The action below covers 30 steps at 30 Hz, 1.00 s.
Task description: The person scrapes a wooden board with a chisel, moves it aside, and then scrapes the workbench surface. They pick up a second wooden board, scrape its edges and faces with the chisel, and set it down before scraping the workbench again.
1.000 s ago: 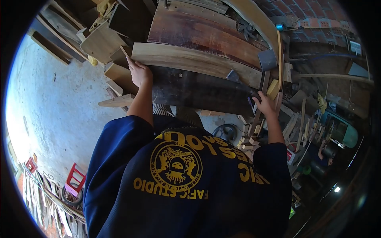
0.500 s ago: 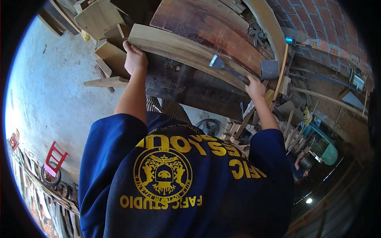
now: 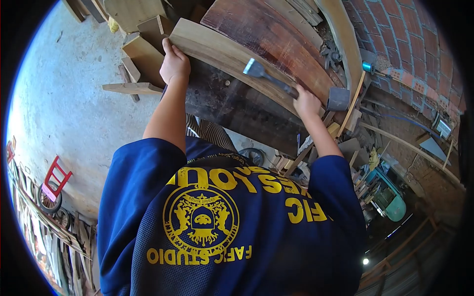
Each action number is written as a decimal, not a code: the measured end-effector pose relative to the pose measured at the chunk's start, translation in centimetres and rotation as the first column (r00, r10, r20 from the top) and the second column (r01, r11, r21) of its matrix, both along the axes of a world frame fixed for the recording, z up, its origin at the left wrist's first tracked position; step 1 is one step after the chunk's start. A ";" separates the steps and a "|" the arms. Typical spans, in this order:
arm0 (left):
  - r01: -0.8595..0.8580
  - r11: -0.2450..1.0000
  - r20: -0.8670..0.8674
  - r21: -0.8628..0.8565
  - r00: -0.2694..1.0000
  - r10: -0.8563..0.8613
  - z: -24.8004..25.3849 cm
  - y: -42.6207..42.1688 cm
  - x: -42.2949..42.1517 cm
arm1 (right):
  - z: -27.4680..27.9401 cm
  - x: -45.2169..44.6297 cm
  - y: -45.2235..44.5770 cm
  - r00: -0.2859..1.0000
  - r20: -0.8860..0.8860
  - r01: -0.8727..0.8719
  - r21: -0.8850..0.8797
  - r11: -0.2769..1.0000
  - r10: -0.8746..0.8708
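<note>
A red-framed wheeled cart [image 3: 50, 190] is noted at far left on the concrete floor [image 3: 108, 113]. The left end of a pale plank [image 3: 222, 51] is clamped in the fingers of the left hand [image 3: 176, 65]; the plank is positioned along the far side of the dark table [image 3: 212, 93], near a reddish board [image 3: 266, 37]. On the navy shirt [image 3: 276, 251], nearest, yellow "FAFIC STUDIO" is read inverted, with "rabbit kings" inside a round emblem [image 3: 201, 217]. A flat-bladed tool [image 3: 269, 76], blade leftward, is gripped by the closed fingers of the right hand [image 3: 307, 102]; blade-to-plank contact cannot be told. Farther right, a grey piece [image 3: 338, 98] is seen; any contents cannot be discerned.
</note>
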<state>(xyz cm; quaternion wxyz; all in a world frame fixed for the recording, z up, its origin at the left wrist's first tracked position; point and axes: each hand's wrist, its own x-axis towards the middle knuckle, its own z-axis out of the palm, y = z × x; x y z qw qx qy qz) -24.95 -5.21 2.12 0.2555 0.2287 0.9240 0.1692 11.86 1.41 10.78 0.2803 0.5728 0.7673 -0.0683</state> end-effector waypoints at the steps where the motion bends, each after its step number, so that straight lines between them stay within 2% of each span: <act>1: -0.003 1.000 -0.003 0.015 1.000 0.003 -0.1 0.0 0.0 | 0.2 1.9 -0.4 1.000 -0.016 -0.004 0.028 1.000 0.005; 4: 0.001 1.000 -0.052 0.019 0.999 0.000 -0.5 -0.1 0.1 | 0.8 7.6 -1.7 0.999 -0.022 -0.039 0.106 0.994 0.042; 6: 0.006 0.999 -0.065 0.043 0.998 -0.003 -1.2 -0.3 0.0 | 1.0 6.6 -1.4 1.000 0.022 -0.019 0.069 0.997 0.018; 7: 0.005 0.999 -0.066 0.039 0.998 -0.003 -1.3 -0.3 -0.1 | 1.4 5.3 -1.3 0.997 0.072 0.021 0.033 0.999 -0.023; 10: 0.004 0.999 -0.066 0.052 0.998 -0.001 -1.6 -0.5 -0.1 | 0.8 -2.8 0.5 0.999 -0.031 -0.027 -0.011 1.000 0.027; 13: 0.005 0.998 -0.064 0.063 0.998 -0.001 -1.5 -0.4 -0.3 | -0.3 -7.9 2.1 0.998 0.002 -0.063 -0.008 0.998 0.063; 18: 0.036 0.998 -0.049 0.042 0.998 -0.034 -1.0 -0.3 -0.2 | 1.2 -4.5 1.3 0.998 0.018 -0.066 0.022 0.998 0.066; 22: 0.060 0.996 -0.077 0.059 0.996 -0.055 -1.2 -0.4 -0.1 | 2.6 -1.9 0.5 0.989 0.142 0.040 -0.030 0.999 -0.036; 23: 0.058 0.997 -0.079 0.058 0.995 -0.053 -1.2 -0.4 -0.1 | 2.4 -2.4 0.5 0.992 0.120 0.030 -0.021 0.999 -0.027; 26: 0.059 0.997 -0.082 0.051 0.995 -0.054 -1.2 -0.4 -0.1 | 1.5 -8.8 1.6 1.000 0.022 -0.007 -0.045 0.999 0.008; 28: 0.056 0.997 -0.081 0.047 0.995 -0.053 -1.2 -0.3 -0.2 | 1.3 -13.3 2.2 0.997 0.028 -0.076 -0.045 0.996 0.077; 30: 0.027 0.998 -0.030 0.059 0.999 -0.025 -1.3 -0.4 -0.2 | 0.6 -13.5 2.9 0.996 0.018 -0.090 -0.032 0.995 0.091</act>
